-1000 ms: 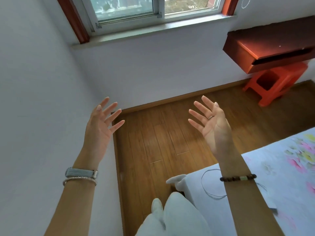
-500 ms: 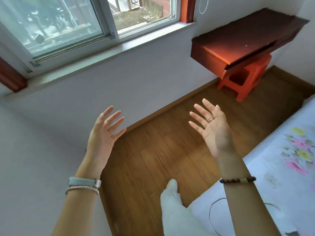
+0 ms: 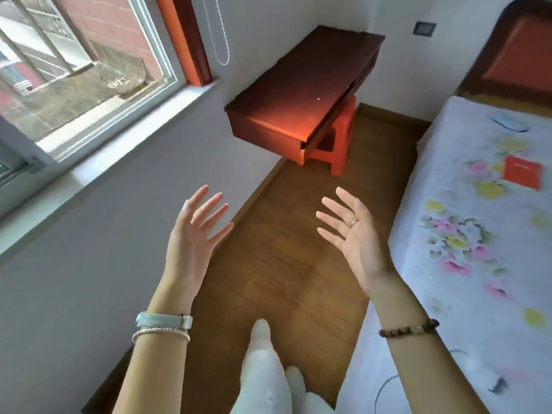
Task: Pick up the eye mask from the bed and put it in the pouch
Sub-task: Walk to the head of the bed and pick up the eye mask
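my left hand (image 3: 194, 234) is up in front of me with the palm turned inward and all the fingers spread wide, gripping nothing. my right hand (image 3: 355, 234) mirrors it on the right, palm facing in, fingers splayed apart and empty too, with a ring on one finger. both hands hang over the wooden floor (image 3: 286, 264), well apart from each other and touching nothing. a pale blue band and a silver bangle sit on my left wrist, and a brown bead bracelet (image 3: 409, 328) wraps my right wrist.

the bed (image 3: 466, 264) with its flowered sheet runs along the right side. far up on it, near the headboard, lies a pale oval shape (image 3: 507, 122) that may be the eye mask, though it is too blurred to be sure. nearer than that, a red flat pouch (image 3: 522, 172) rests on the sheet. neither is close to my hands.

far ahead a dark red-brown desk (image 3: 298, 97) stands against the wall, with an orange plastic stool (image 3: 337, 141) tucked under it. a window (image 3: 74, 70) is on the far left.
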A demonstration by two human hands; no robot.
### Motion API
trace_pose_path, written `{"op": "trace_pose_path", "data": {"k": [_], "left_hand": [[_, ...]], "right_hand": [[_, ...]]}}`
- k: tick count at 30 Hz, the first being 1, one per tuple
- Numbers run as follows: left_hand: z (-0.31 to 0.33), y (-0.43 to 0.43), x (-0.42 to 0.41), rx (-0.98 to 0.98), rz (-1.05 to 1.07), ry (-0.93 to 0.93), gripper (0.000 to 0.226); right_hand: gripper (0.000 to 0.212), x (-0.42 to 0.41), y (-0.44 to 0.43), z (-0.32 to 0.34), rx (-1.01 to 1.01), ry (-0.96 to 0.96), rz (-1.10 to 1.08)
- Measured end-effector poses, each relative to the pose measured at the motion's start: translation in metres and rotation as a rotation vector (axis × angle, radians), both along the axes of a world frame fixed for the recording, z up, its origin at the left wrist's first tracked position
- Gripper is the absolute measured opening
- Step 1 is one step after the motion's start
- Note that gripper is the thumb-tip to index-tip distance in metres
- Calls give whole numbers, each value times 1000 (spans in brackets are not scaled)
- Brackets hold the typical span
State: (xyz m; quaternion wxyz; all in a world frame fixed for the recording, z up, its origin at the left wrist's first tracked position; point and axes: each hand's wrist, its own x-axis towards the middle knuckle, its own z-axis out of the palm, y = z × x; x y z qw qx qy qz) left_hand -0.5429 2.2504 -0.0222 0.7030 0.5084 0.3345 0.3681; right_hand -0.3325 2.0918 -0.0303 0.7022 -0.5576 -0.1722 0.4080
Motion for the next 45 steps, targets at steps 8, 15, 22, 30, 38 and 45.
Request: {"op": "trace_pose_path", "data": {"k": [8, 15, 22, 30, 38, 45], "left_hand": [[-8, 100, 145, -7, -305, -54, 52], [5, 175, 257, 7, -524, -84, 52], [-3, 193, 372, -26, -725, -102, 58], [-7, 193, 508, -37, -835, -99, 73], [2, 189, 647, -4, -824, -66, 61], [1, 194, 731, -17, -811, -57, 60]], "right_hand": [[41, 90, 44, 10, 8, 13, -343], [42, 153, 82, 25, 0, -13, -550], [40, 216, 84, 24, -18, -19, -733], [42, 331, 78, 14, -7, -16, -846], [43, 465, 73, 8, 30, 97, -894], [39, 561, 80, 11, 14, 91, -891]]}}
